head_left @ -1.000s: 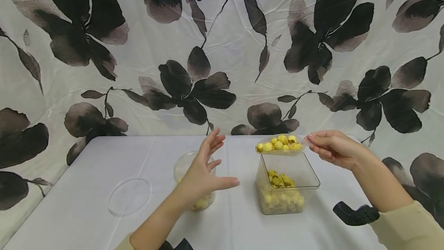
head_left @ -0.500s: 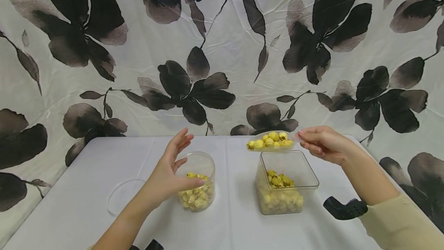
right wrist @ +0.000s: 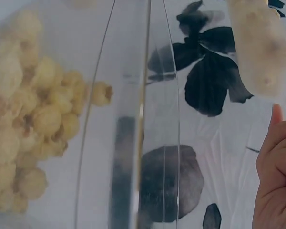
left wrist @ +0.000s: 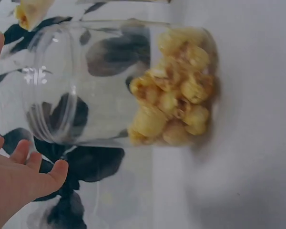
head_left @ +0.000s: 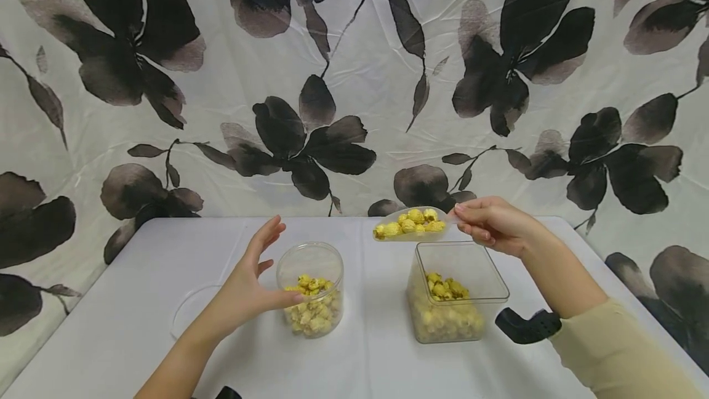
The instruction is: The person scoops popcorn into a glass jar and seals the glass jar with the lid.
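Note:
My right hand pinches the handle of a translucent scoop loaded with yellow popcorn. The scoop hovers level above and left of the rim of a square clear container, which is partly filled with popcorn. My left hand is spread, thumb and fingers apart, beside a round clear jar. The jar stands uncapped, roughly half full of popcorn; in the left wrist view the hand is near its mouth. In the right wrist view the scoop shows from below.
A round clear lid lies flat on the white-covered table, left of the jar and partly behind my left forearm. A floral cloth hangs behind the table's back edge.
The loaded scoop and my right hand have moved left, away from over the square container and toward the jar. My left hand has drawn back leftward from in front of the jar to its side.

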A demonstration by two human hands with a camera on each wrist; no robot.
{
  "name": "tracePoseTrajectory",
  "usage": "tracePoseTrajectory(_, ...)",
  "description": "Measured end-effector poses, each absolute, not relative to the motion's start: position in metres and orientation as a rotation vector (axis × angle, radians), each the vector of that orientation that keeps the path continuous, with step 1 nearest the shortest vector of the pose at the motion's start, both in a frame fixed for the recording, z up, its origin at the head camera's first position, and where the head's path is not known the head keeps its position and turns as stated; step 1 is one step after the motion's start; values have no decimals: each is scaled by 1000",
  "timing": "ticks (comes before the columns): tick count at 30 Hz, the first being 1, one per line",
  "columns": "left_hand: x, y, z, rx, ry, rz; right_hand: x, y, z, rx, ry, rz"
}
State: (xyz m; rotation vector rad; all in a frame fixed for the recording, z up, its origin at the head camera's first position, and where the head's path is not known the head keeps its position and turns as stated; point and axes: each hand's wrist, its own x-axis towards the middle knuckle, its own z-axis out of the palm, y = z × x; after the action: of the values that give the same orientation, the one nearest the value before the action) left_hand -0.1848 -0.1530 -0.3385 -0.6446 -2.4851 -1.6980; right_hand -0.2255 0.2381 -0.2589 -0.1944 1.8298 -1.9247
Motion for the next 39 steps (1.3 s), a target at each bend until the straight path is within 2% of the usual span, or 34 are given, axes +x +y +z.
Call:
tracePoseTrajectory(17,-196,-156,-379,-719,-2577,-1779,-241,189,-270,-178,1885,-1861)
tracePoseTrajectory(39,-197,-153,-385,-648,-2656,-1767,-242,135,-279,-246,2132,-1662)
